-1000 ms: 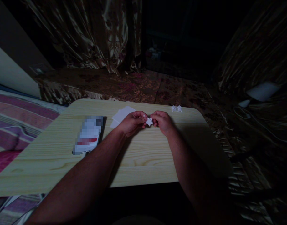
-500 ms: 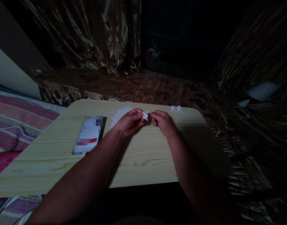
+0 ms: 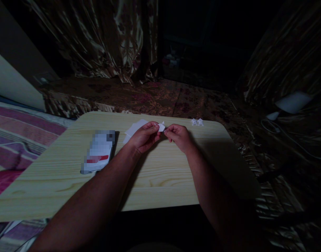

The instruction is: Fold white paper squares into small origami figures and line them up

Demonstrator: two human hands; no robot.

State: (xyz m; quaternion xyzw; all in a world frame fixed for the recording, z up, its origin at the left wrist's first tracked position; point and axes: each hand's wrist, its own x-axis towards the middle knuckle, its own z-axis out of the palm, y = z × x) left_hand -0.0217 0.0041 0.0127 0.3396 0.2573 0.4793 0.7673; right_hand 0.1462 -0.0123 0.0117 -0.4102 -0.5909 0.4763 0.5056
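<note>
A small folded white paper piece (image 3: 161,128), origami-like with pointed corners, is pinched between the thumb and fingers of my left hand (image 3: 146,135). From the other side my right hand (image 3: 178,134) has its thumb and forefinger closed on the paper's lower right corner. Both hands are just above the wooden table (image 3: 160,175). Behind my left hand lie several flat white paper sheets (image 3: 136,126), partly covered by it. Two small folded white paper figures (image 3: 197,121) sit side by side near the table's far edge, beyond my right hand.
A packet with a red band (image 3: 99,152), partly blurred, lies left of my left forearm. Striped bedding (image 3: 23,129) borders the table on the left. Patterned curtains (image 3: 123,42) hang beyond it. A white lamp-like object (image 3: 293,102) with a cord stands at the right.
My right hand has moved left and now touches the folded paper, from which it was apart before. The paper has turned in my left fingers.
</note>
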